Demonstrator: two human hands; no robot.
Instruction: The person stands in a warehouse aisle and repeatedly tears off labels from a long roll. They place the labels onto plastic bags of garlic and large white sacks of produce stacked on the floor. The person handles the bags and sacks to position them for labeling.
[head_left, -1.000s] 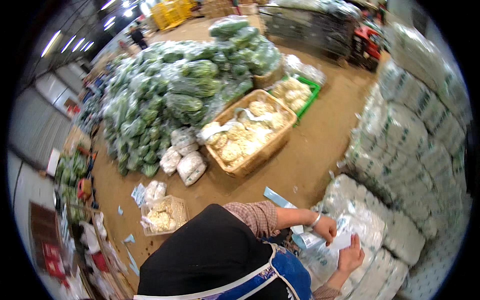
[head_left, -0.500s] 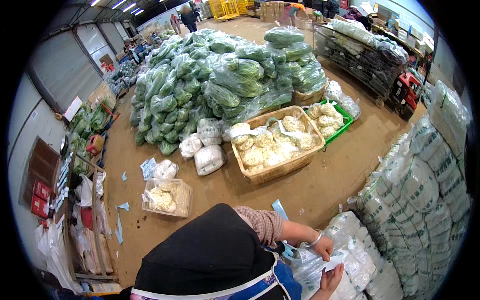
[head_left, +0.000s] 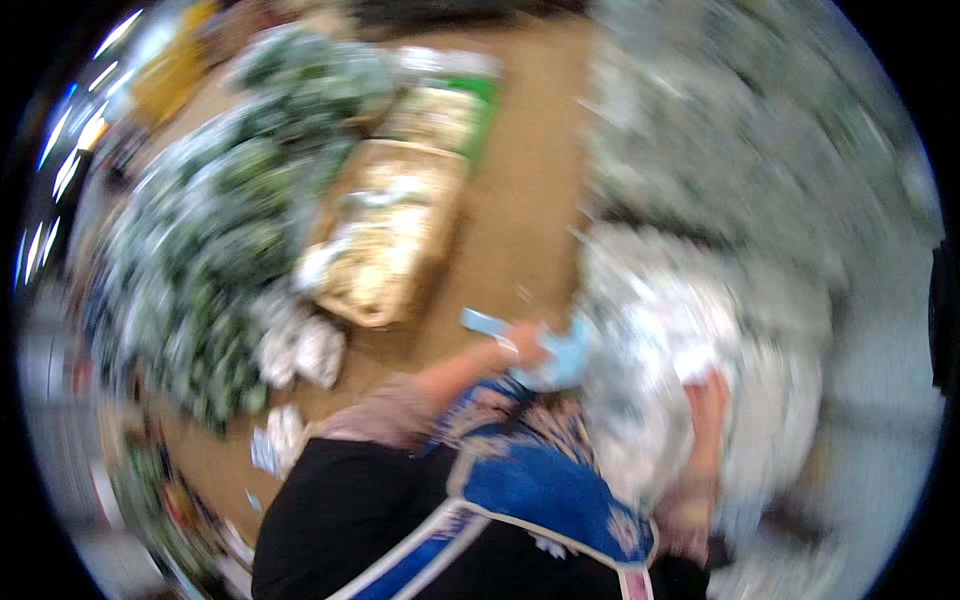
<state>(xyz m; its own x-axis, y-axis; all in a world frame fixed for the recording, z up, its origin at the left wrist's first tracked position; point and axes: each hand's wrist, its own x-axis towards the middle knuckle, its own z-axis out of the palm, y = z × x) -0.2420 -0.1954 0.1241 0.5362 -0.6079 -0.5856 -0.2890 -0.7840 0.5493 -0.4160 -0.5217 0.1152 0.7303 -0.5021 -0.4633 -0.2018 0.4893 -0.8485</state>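
Observation:
Motion smears this view. My left hand (head_left: 528,345), with a pale bracelet at its wrist, is closed on a light-blue paper strip (head_left: 562,360) that shows on both sides of it. My right hand (head_left: 708,395) reaches up at the right side of a clear plastic bag with white contents (head_left: 640,390). Its fingertips meet a bright white patch; whether this is a slip or glare on plastic, and how the fingers are bent, is too blurred to tell. The bag rests against my blue patterned apron (head_left: 540,490).
Stacked white plastic-wrapped packs (head_left: 720,150) rise ahead and to the right. At left lies a big heap of bagged green vegetables (head_left: 230,200). Beside it stand a tan crate (head_left: 440,235) of pale bagged produce and a green crate (head_left: 485,110). Brown floor (head_left: 520,200) runs between.
My view has swung right towards the stacked packs. My hands, close together at a white slip before, are now apart, the left at the blue strip and the right across the bag.

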